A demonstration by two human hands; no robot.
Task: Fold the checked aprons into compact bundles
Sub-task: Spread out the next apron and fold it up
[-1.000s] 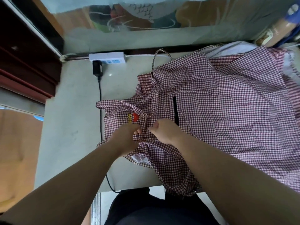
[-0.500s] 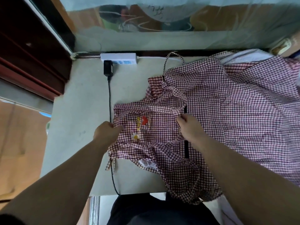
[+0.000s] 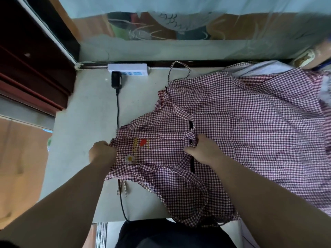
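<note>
Grasping cloth on both sides: with left hand [image 3: 102, 153], fingers curled tight over the left edge of the red-and-white checked cotton apron [image 3: 161, 138], fingertips hidden in the fabric; with right hand [image 3: 204, 149], pinching a gathered fold just beside the black-trimmed slit [image 3: 192, 125].

Lying rumpled on the pale grey tabletop [image 3: 80, 122], bib end to the left. Showing the red-and-yellow embroidered patch [image 3: 141, 143] and white daisy motif [image 3: 130, 158] face up between the two hands. Spilling over the near table edge toward the dark trousers [image 3: 161, 235]. Overlapping a wider spread of the same checked fabric [image 3: 259, 122] on the right; cannot tell where one apron ends and the next begins.

Reads as an early step: stretching the bib panel taut and flat. No clean fold laid yet, nowhere near a bundle.

Next move probably calls for:
- keeping tension between both grips while setting the panel down flat
- gathering in the loose checked tie strip [image 3: 119, 185] dangling below the left edge, and the thin neck loop [image 3: 168, 77] up near the white power strip [image 3: 128, 69]
- then bringing one side over the other, square to the check lines

Worth separating from the spread underneath first, or risk dragging it along. Also worth watching the black cable [image 3: 117, 111] running from the black plug adapter [image 3: 115, 80] under the apron's left edge: could get caught in the fold.
</note>
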